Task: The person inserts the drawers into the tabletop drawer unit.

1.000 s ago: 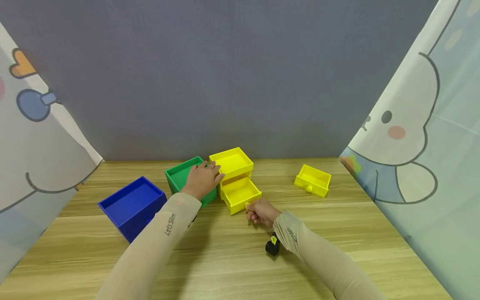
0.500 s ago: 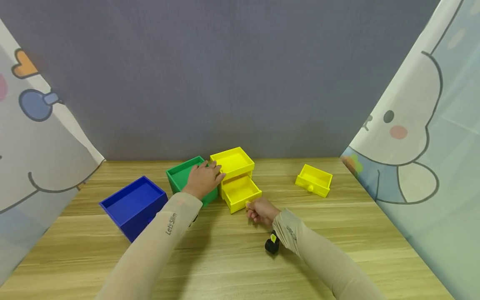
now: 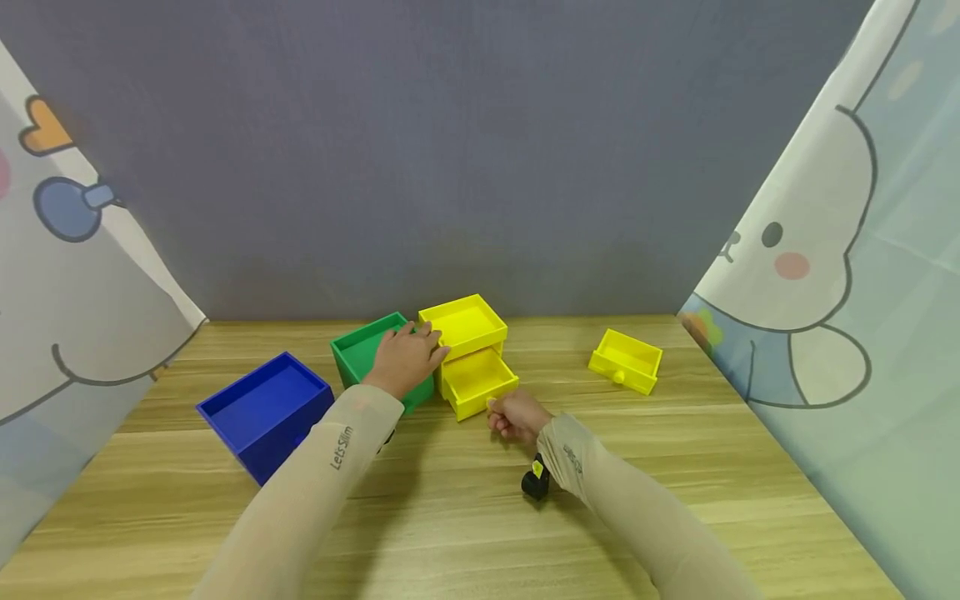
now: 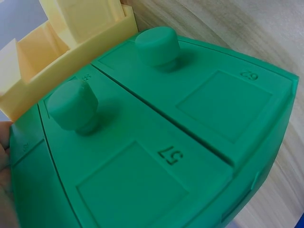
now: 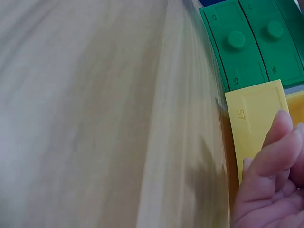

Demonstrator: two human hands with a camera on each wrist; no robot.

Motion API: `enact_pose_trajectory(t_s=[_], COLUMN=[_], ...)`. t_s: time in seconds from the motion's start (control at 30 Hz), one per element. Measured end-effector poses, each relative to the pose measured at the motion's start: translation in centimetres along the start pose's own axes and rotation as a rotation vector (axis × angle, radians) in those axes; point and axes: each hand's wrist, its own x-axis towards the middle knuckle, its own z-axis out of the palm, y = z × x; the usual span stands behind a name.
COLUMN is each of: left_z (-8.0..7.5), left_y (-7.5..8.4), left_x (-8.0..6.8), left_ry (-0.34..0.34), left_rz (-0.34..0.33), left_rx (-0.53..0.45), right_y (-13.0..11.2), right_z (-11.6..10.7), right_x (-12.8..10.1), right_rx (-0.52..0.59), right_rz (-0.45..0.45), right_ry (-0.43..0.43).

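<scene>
A yellow cabinet stands at table centre; its lower yellow drawer is partly drawn out and shows an empty interior. The right hand, at 5 o'clock of that drawer, has its fingers curled at the drawer front, apparently pinching its knob, which is hidden. The left hand rests flat with relaxed fingers on the green cabinet, touching the yellow cabinet's 9 o'clock side; two green knobs face the wrist view. An empty blue box lies at 8 o'clock. A loose yellow drawer, empty, sits well apart at 3 o'clock.
</scene>
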Motion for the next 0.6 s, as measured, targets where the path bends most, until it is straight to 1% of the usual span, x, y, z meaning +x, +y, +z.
enact_pose_trajectory(t_s=[0.1, 0.3, 0.6], left_z=[-0.1, -0.1, 0.2], left_y=[0.0, 0.1, 0.0], left_x=[-0.1, -0.1, 0.0], left_ry=[0.005, 0.003, 0.010], left_rz=[0.000, 0.001, 0.000], left_rx=[-0.001, -0.011, 0.006], right_y=[-0.1, -0.3, -0.4], right_z=[0.3, 0.6, 0.5], right_x=[0.3, 1.1, 1.9], right_rx=[0.010, 0.021, 0.038], right_rz=[-0.014, -0.012, 0.007], right_ry=[-0.002, 0.011, 0.020])
